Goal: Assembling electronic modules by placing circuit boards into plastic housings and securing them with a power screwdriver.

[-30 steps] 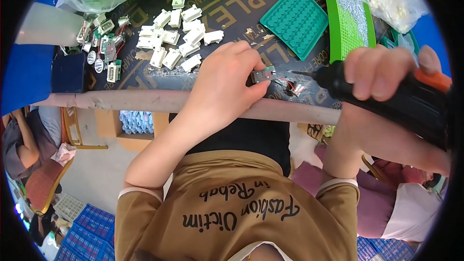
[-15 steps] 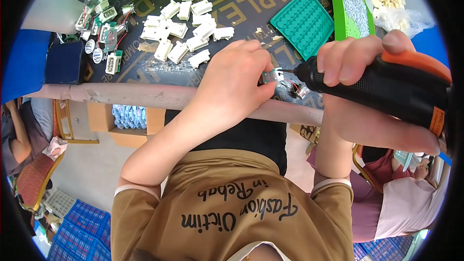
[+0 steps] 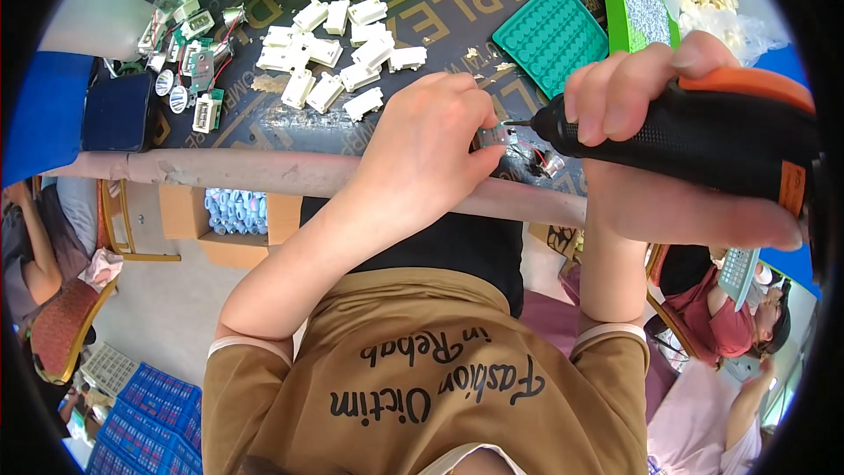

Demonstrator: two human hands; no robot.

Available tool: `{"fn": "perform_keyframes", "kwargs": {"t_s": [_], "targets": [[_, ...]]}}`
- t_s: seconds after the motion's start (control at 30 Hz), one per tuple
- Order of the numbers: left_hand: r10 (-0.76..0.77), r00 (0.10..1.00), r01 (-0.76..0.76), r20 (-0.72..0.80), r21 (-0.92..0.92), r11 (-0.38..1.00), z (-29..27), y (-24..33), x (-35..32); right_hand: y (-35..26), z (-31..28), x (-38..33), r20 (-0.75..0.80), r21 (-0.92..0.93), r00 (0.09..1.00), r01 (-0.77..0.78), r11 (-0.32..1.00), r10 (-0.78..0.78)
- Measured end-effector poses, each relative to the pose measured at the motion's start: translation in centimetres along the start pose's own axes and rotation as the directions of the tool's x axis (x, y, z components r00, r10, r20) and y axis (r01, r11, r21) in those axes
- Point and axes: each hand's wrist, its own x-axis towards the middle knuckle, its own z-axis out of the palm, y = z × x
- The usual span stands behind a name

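Note:
My left hand (image 3: pixel 426 145) is closed in a pinch on a small green circuit board (image 3: pixel 495 136) near the table's front edge. Red wires run from the board to a small silvery part (image 3: pixel 551 164) lying beside it. My right hand (image 3: pixel 629 110) is wrapped round a black electric screwdriver (image 3: pixel 703 136) with an orange trim. Its thin bit points left, its tip at the board; whether it sits on a screw is too small to tell. To the left of my left hand lie several cream plastic housings (image 3: pixel 325 92).
Wired boards and round reflectors (image 3: pixel 200 70) lie at the left beside a dark flat case (image 3: pixel 119 113). A teal ribbed tray (image 3: pixel 554 40) and a green bin of small screws (image 3: pixel 646 9) stand far right. A box of blue parts (image 3: pixel 236 213) is below the table. Co-workers sit on both sides.
The screwdriver and my right hand have shifted slightly left and up. My left hand holds the board in the same place. The co-workers at right have changed position.

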Motion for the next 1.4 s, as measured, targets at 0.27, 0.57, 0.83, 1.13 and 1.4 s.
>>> {"fn": "perform_keyframes", "kwargs": {"t_s": [0.27, 0.57, 0.83, 1.13, 1.4], "targets": [[-0.018, 1.0, 0.018, 0.006, -0.012, 1.0, 0.0, 0.1, 0.0, 0.0, 0.0, 0.1, 0.009, -0.019, 1.0, 0.003, 1.0, -0.003], [-0.023, 0.999, 0.024, 0.036, -0.034, 0.999, -0.1, 0.0, 0.0, -0.5, 1.0, -0.7, -0.403, 0.008, 0.91, -0.106, 0.994, 0.1], [0.106, 0.991, -0.11, -0.081, -0.053, 0.992, -1.0, 0.0, -1.0, -4.4, -1.5, -2.5, -0.551, -0.111, 0.811, 0.162, 0.981, -0.196], [0.01, 0.706, 0.197, -0.708, 0.211, 0.958, -13.1, -2.0, -3.9, -6.4, -4.3, -7.8, -0.677, -0.29, 0.68, 0.105, 0.951, -0.282], [0.176, 0.823, 0.369, -0.54, 0.743, 0.558, -15.4, -6.4, -2.3, -7.1, -5.0, -7.4, -0.712, -0.391, 0.62, 0.039, 0.92, -0.329]]}}
